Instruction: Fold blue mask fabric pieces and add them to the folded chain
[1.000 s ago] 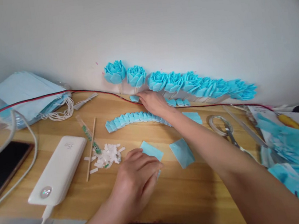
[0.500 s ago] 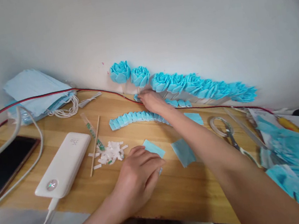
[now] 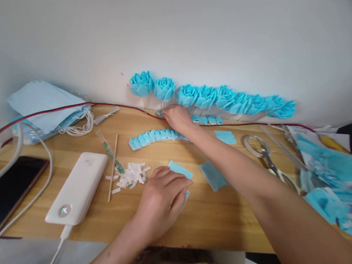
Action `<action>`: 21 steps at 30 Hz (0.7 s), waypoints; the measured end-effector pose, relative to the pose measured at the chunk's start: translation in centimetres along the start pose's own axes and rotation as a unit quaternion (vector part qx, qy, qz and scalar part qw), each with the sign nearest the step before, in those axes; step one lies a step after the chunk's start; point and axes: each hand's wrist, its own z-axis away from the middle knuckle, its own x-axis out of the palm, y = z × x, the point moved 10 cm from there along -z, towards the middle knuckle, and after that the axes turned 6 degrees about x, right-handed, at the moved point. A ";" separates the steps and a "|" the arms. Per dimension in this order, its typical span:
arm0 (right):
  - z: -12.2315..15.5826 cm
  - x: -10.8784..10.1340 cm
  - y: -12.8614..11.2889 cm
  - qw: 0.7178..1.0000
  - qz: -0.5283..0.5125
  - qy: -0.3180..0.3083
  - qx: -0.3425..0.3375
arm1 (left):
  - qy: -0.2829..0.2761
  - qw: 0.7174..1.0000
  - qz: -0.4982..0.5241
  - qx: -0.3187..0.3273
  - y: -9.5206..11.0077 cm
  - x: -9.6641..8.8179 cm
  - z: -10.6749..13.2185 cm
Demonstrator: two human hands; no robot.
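Wooden tabletop (image 3: 210, 225) by a pale wall (image 3: 213, 23), two hands at work among blue pieces

Along the wall stands a row of blue flowers (image 3: 223, 95). The right hand (image 3: 177, 118) reaches in below them, near the back edge, its fingers bent downward. A small blue piece (image 3: 160, 113) lies just left of those fingertips, seemingly against them. The right hand is clearly the nearer one; the piece is too small to tell its long axis, and whether the fingers are clamped on it cannot be told.

In front of that hand, a pleated blue strip (image 3: 152, 137) runs lengthwise from left to right, its right end hidden behind the forearm. A shorter row of folded pieces (image 3: 208, 120) sits right of the wrist.

The left hand (image 3: 166, 196) rests nearer the front edge, fingers curled close together beside a flat blue square (image 3: 181, 169). A bit of blue shows by the thumb; whether it is gripped cannot be told.

As for containers, a slim clear wrapper (image 3: 110, 151) with green print lies beside a wooden stick (image 3: 113, 167), its contents unclear. Clear plastic shows under the stack of masks (image 3: 43, 97) at far left.
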 end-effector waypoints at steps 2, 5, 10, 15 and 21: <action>1.0 -0.8 0.0 0.999 -0.033 0.008 -0.012 | 0.002 1.000 -0.001 0.005 -0.1 -0.1 0.0; 4.0 -3.9 1.2 0.994 -0.095 0.051 -0.019 | 0.002 1.000 -0.003 0.016 -0.1 -0.1 0.1; 11.7 -8.0 5.7 0.992 -0.116 0.051 0.026 | -0.013 1.000 -0.022 0.014 -0.3 0.1 0.4; 19.2 -6.8 10.3 0.987 -0.129 0.008 0.094 | -0.041 0.997 -0.061 -0.015 -1.2 0.8 0.6; 22.6 -2.7 10.7 0.976 -0.070 -0.080 0.188 | -0.026 0.994 -0.064 -0.081 -2.3 0.8 1.0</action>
